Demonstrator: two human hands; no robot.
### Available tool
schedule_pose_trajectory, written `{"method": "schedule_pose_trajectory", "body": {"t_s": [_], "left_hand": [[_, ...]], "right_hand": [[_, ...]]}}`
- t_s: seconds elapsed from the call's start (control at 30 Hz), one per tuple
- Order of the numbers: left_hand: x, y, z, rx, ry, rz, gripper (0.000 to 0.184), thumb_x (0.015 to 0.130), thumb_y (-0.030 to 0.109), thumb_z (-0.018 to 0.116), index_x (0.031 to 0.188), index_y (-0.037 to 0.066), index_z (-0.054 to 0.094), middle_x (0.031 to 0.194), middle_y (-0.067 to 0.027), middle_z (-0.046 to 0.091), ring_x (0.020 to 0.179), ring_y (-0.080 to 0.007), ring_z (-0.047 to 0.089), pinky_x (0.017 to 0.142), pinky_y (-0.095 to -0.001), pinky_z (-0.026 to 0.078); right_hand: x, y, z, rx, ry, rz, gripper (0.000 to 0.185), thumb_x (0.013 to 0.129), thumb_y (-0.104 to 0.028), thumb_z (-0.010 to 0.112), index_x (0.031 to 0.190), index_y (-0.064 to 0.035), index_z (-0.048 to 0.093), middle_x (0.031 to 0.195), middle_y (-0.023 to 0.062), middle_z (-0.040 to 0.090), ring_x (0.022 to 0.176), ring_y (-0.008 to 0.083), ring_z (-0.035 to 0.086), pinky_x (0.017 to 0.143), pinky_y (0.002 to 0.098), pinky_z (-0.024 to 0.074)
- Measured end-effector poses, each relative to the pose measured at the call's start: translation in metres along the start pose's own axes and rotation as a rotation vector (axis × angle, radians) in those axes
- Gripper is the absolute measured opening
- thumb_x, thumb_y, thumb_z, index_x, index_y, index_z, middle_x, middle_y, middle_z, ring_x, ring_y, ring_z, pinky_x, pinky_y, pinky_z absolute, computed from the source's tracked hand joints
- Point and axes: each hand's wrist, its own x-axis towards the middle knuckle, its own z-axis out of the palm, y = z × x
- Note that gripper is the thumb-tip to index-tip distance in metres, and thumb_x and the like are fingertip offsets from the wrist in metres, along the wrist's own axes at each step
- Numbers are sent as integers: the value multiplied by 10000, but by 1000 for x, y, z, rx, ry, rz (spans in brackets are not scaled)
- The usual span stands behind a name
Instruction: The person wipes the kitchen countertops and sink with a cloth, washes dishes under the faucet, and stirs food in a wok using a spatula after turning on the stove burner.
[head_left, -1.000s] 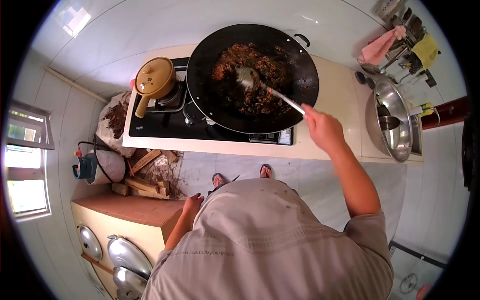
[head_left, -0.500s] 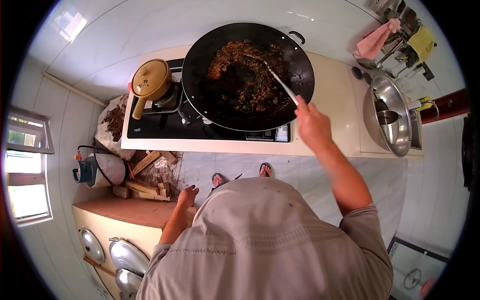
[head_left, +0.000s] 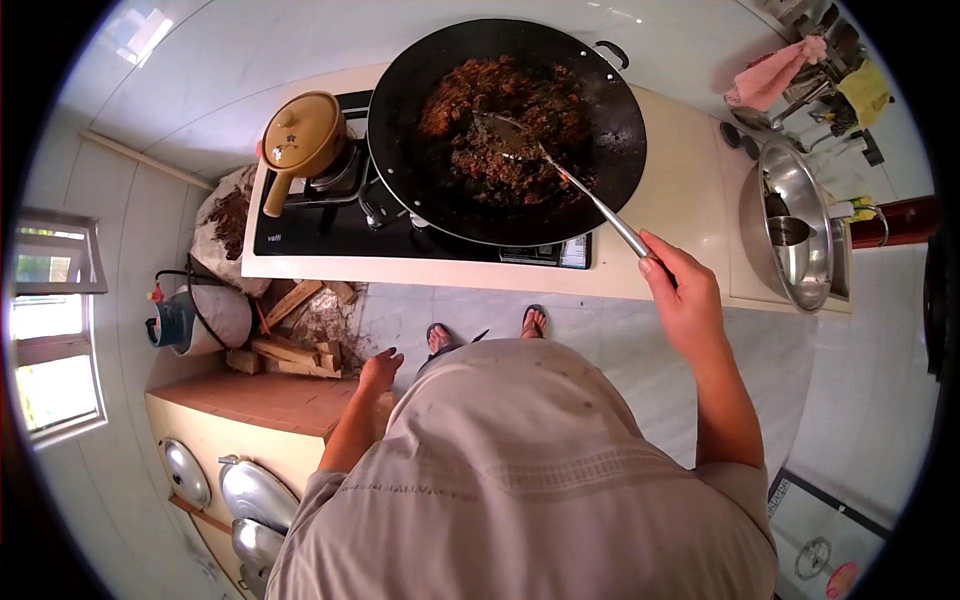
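My right hand (head_left: 686, 292) is closed around the handle end of a long metal wok spatula (head_left: 606, 209), just in front of the counter edge. The spatula reaches diagonally into a large black wok (head_left: 420, 190), its head partly buried in dark reddish-brown minced food (head_left: 510, 165). The wok sits over the right side of a black gas stove (head_left: 300, 240). Down at my left side, my left hand (head_left: 380, 370) hangs with loosely bent fingers and nothing visible in it.
A yellow lidded pot (head_left: 303, 140) stands on the left burner, its handle pointing toward me. On the right are a steel basin (head_left: 760, 230) and hanging utensils with a pink cloth (head_left: 775, 75). Firewood (head_left: 290, 350) and a gas cylinder (head_left: 205, 320) lie at lower left.
My right hand has pulled back toward me and to the right, drawing the spatula with it. Food has shifted toward the wok's middle. My left hand stays low at my side.
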Motion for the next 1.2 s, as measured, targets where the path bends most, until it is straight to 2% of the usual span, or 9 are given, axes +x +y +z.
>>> {"method": "schedule_pose_trajectory", "body": {"t_s": [0.1,0.13,0.2,0.27,0.4,0.53,0.77,1.07,1.2], "left_hand": [[16,-30,-3,583,272,858,301,1015,291,632,1181,56,720,936,-160,753,856,-367,720,708,-474,551],[6,-18,-11,424,379,750,275,1009,271,645,1158,55,726,936,-160,741,847,-371,711,709,-470,550],[-48,71,-47,114,575,534,223,997,231,670,1113,54,740,937,-159,715,830,-380,694,711,-461,548],[-99,149,-86,6,870,904,132,955,142,723,1058,63,746,930,-131,696,797,-372,674,699,-447,542],[-150,280,-136,65,749,1074,203,907,66,759,1110,73,756,962,-109,697,879,-330,692,766,-404,559],[-115,363,-152,291,781,1360,373,872,64,752,1241,111,721,1099,-97,678,1057,-327,637,896,-433,534],[-59,417,-146,684,648,1225,515,916,59,659,1420,148,613,1129,-110,697,1105,-327,626,993,-448,492],[-42,420,-137,813,643,1267,525,920,13,606,1434,116,577,1112,-130,718,1097,-333,649,989,-447,486],[-43,420,-137,818,674,1266,524,898,8,582,1401,155,584,1088,-81,704,1080,-292,636,957,-437,471]], "right_hand": [[5,-1,6,-35,13,-46,302,1004,-132,681,1287,-31,709,899,115,707,727,221,641,691,331,523],[6,-2,7,-59,37,-83,300,1006,-133,679,1286,-28,709,895,113,706,726,220,641,688,330,523],[5,-5,6,-112,42,-72,297,1010,-138,679,1287,-34,711,907,106,711,730,213,643,689,324,524],[3,-1,7,-94,54,-68,296,1010,-139,680,1287,-41,712,914,102,714,731,208,647,688,321,524],[1,11,17,-82,47,-45,306,1015,-154,675,1301,-51,707,942,100,726,745,212,662,702,324,535],[-3,22,25,-93,64,-36,313,1012,-168,675,1302,-56,708,975,108,740,763,230,680,716,332,545],[-12,33,32,-14,93,12,310,1010,-180,672,1291,-56,715,1000,118,750,802,255,702,739,347,557],[-20,41,25,75,77,121,332,1012,-207,674,1292,-32,706,1007,133,755,799,254,701,740,349,553],[-20,43,24,88,82,117,336,1011,-209,675,1290,-23,707,995,133,756,775,238,689,729,344,546]]}}
